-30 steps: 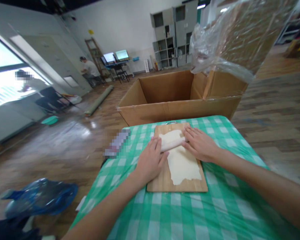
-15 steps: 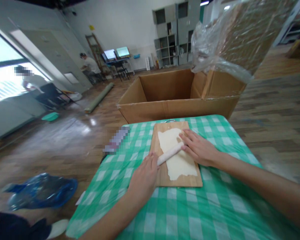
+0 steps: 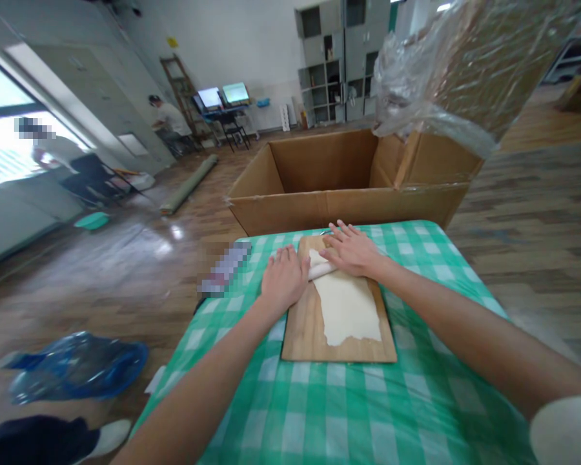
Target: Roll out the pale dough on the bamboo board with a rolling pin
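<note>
A wooden cutting board lies on the table, with a thin, pale, ragged-edged sheet of dough spread over it. Across the dough's far part, slightly slanted, rests a light rolling pin. My left hand lies over the pin's left end, palm down, fingers stretched forward. Over the right end is my right hand, also flat, its fingers spread and pointing toward the board's far edge. Both ends of the pin are hidden under the palms.
A green-and-white checked cloth covers the table. Beyond it stands a large open cardboard box with plastic-wrapped card. A blurred-out flat object sits at the left edge. A big blue water bottle lies on the floor. Two people sit far left.
Both hands have pushed the rolling pin away from me, from the dough's middle to its far part. Their fingers now stretch out flatter, and more of the near dough shows.
</note>
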Tool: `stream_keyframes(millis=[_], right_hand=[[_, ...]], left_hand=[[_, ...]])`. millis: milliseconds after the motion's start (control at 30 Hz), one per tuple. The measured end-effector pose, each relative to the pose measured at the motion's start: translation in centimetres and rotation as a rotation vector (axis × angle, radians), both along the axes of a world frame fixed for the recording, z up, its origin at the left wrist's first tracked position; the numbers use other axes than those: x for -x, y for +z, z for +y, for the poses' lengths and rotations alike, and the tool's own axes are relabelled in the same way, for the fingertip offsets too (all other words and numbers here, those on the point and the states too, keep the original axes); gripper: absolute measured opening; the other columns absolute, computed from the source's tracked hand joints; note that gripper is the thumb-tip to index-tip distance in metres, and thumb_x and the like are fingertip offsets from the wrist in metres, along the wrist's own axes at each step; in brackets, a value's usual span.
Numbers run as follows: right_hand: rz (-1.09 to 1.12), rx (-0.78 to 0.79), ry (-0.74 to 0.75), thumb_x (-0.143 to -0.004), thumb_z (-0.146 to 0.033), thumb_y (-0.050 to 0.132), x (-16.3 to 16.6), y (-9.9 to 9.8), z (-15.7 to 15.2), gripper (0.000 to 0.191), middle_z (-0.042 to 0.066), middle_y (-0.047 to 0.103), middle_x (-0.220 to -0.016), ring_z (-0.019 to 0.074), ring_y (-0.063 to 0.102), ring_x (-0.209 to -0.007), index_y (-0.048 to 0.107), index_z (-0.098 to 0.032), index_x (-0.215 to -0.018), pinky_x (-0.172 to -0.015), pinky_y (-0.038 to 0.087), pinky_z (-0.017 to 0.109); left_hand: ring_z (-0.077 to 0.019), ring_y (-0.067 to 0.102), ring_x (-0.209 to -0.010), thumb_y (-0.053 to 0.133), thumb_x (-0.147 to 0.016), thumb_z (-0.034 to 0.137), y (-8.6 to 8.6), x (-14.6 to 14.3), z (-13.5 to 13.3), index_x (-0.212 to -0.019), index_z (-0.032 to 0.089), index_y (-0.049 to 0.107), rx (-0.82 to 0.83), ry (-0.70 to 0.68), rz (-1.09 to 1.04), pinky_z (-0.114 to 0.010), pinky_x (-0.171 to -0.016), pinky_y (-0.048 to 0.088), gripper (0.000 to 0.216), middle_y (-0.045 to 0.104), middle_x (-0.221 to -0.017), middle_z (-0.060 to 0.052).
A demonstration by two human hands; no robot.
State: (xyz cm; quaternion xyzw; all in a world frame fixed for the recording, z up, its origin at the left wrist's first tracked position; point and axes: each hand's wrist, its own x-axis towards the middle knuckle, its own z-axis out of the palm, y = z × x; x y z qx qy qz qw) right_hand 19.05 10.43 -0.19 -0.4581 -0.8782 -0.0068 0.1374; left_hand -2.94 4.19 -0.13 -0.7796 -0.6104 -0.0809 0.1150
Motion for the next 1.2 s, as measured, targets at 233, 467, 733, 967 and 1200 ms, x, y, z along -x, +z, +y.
stream_keyframes(millis=[233,467,733,967,1200], right_hand=[[0.048,0.005,0.028,-0.103,-0.067,0.027,-1.8,-0.1,-5.8,0.087,0.024,0.035,-0.164,0.0352,0.028,-0.155,0.039,0.001,-0.157,-0.126,0.025,0.052],[0.046,-0.010,0.106,-0.100,-0.070,0.038,-4.4,-0.1,-14.2,0.094,0.021,0.016,-0.171,0.0370,0.015,-0.159,0.022,-0.004,-0.164,-0.127,0.023,0.057],[0.035,0.006,0.083,-0.101,-0.072,0.032,-4.2,-0.1,-11.9,0.091,0.023,0.028,-0.168,0.0349,0.023,-0.157,0.031,-0.004,-0.162,-0.126,0.026,0.055],[0.011,-0.010,0.006,-0.102,-0.071,0.023,-1.7,-0.2,-1.8,0.085,0.015,0.038,-0.165,0.0364,0.026,-0.156,0.039,-0.009,-0.160,-0.127,0.022,0.060],[0.023,-0.061,-0.039,-0.102,-0.070,0.025,-0.9,-0.3,-0.5,0.082,0.009,0.032,-0.168,0.0358,0.018,-0.158,0.032,-0.017,-0.164,-0.127,0.017,0.064]], left_hand=[[-0.0339,0.049,-0.144,0.029,-0.109,0.041,-0.4,-1.2,-4.6,-0.149,0.005,0.046,0.002,-0.047,-0.053,-0.048,-0.116,0.042,0.056,0.054,-0.152,-0.024],[-0.0366,0.023,-0.158,0.040,-0.103,0.053,-0.6,-1.4,-11.7,-0.159,0.000,0.028,-0.001,-0.185,-0.063,-0.054,-0.125,0.029,0.078,0.031,-0.166,-0.027],[-0.0325,0.032,-0.155,0.034,-0.106,0.053,-0.1,-0.4,-7.3,-0.156,0.001,0.035,0.073,-0.204,-0.075,-0.048,-0.126,0.031,0.072,0.039,-0.163,-0.024],[-0.0290,0.039,-0.152,0.015,-0.110,0.049,-0.2,0.4,2.7,-0.154,0.008,0.040,0.133,-0.193,-0.015,-0.049,-0.123,0.033,0.065,0.046,-0.159,-0.021],[-0.0303,0.036,-0.153,0.021,-0.111,0.043,-1.0,1.0,5.6,-0.154,0.012,0.040,0.126,-0.248,0.038,-0.056,-0.123,0.030,0.057,0.043,-0.161,-0.021]])
